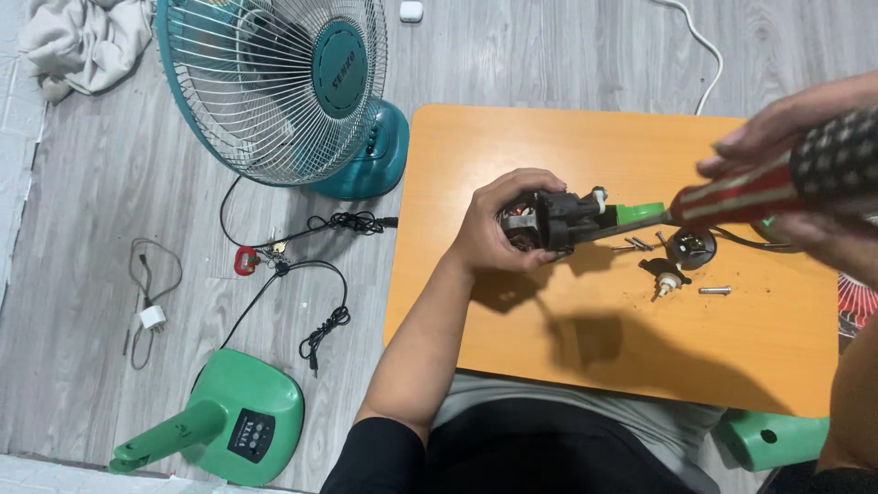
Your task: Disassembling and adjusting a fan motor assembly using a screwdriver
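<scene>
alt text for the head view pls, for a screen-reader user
Over a small orange table, the left hand grips a black fan motor while the right hand drives a red-handled screwdriver into it. Loose screws lie nearby; a teal fan stands on the floor.

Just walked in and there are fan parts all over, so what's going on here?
A person sits at a small orange table. Their left hand grips a black fan motor with copper windings showing, held above the table. Their right hand holds a red-handled screwdriver with its shaft against the motor. Loose screws and small black parts lie on the table. A teal fan and a green fan base sit on the floor.
</scene>
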